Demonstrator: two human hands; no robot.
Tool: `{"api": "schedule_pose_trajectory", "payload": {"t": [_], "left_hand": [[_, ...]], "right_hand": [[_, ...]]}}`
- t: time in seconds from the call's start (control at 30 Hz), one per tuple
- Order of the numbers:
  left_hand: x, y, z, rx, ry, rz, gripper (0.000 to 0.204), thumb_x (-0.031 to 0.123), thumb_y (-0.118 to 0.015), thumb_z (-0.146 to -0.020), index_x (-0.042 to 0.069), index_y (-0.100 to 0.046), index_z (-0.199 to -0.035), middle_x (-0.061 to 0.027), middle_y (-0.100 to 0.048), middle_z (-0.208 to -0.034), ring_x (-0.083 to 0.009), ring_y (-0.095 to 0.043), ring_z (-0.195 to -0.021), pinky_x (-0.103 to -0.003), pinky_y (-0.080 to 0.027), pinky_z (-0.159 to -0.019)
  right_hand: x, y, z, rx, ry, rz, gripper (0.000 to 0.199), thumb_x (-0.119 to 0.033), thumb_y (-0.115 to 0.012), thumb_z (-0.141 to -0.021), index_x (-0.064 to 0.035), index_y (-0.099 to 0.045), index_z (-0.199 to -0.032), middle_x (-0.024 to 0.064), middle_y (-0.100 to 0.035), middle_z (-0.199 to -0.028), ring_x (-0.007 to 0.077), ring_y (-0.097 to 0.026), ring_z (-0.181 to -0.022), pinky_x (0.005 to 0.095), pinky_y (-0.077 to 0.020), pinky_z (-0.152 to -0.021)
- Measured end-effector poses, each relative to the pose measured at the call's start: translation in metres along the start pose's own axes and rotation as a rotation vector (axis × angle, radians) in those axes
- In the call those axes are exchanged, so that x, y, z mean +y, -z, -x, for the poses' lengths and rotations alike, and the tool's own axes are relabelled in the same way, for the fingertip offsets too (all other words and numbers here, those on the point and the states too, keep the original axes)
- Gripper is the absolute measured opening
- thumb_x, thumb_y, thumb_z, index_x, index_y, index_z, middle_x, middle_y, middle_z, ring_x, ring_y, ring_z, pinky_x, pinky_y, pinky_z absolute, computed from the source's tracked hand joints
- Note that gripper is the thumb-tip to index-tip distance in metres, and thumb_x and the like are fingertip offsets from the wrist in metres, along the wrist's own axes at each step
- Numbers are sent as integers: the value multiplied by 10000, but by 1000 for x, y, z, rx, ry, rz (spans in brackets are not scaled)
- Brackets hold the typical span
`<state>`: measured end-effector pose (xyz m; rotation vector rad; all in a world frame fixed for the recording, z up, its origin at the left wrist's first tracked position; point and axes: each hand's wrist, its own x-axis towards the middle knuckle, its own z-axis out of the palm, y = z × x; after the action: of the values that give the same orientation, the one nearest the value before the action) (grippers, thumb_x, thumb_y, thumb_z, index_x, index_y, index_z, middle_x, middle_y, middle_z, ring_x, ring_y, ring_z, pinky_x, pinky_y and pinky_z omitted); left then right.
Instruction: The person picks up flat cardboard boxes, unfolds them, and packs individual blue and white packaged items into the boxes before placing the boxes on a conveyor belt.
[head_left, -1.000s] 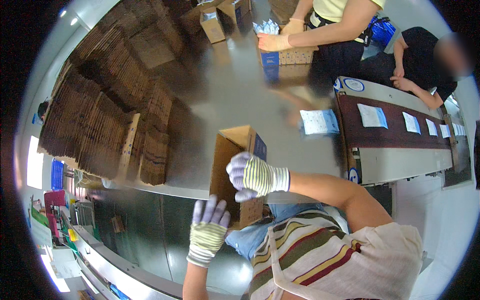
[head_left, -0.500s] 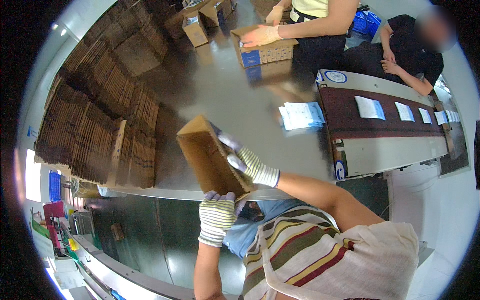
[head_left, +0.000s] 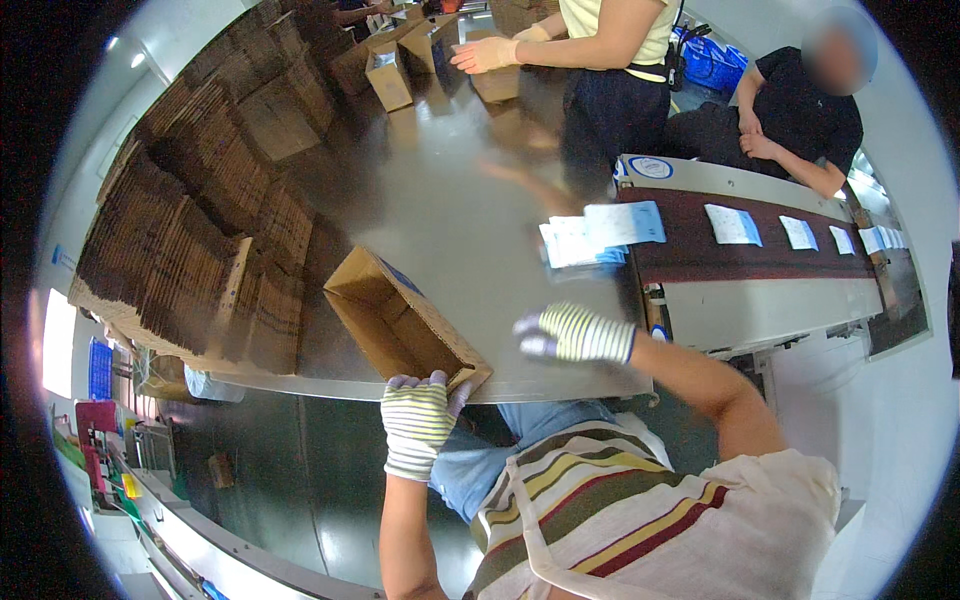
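An open cardboard box (head_left: 388, 325) lies on the metal table by its front edge, its hollow facing me. My left hand (head_left: 420, 425), in a striped knit glove, grips the box's near end, with the fingers over the rim. In a matching glove, my right hand (head_left: 580, 332) is off the box, a little to its right above the table. Its fingers point left, slightly apart, and nothing shows in them. Beyond it lies a pile of white-and-blue packets (head_left: 575, 248). Another packet (head_left: 630, 222) overlaps both the pile and the conveyor's end.
Tall stacks of flattened cardboard (head_left: 190, 250) line the left side. A conveyor belt (head_left: 680, 258) at right carries several packets. Across the table, a co-worker's gloved hand (head_left: 485, 55) is near another box (head_left: 495, 85). A seated person (head_left: 805, 120) is beside the conveyor.
My right hand has let go of the box and moved right. The box has come down to the table, slightly left, still in my left hand. A packet has reached the belt's end.
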<state>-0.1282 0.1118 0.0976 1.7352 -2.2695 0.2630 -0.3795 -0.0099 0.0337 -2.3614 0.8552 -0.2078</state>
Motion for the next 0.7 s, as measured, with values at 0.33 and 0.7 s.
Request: {"api": "schedule_pose_trajectory", "payload": {"t": [0.33,0.7], "left_hand": [[1,-5,-8,-20,-18,6,341,417,-676,-746,81,-613,-746,-82,-572,-545,-270,-585,-562,-377,-458,-663],[-22,1,-15,-86,-87,-51,277,391,-614,-799,117,-617,-840,-31,-562,-552,-204,-578,-553,-340,-427,-604]], "right_hand": [[159,146,-78,-756,-433,410,677,-449,-770,-611,-18,-634,-1116,175,-630,-1128,291,-590,-1038,401,-450,-895],[-13,27,-42,-273,-244,354,798,-379,-785,-594,48,-467,-1189,247,-562,-1114,352,-574,-1028,478,-454,-887]]}}
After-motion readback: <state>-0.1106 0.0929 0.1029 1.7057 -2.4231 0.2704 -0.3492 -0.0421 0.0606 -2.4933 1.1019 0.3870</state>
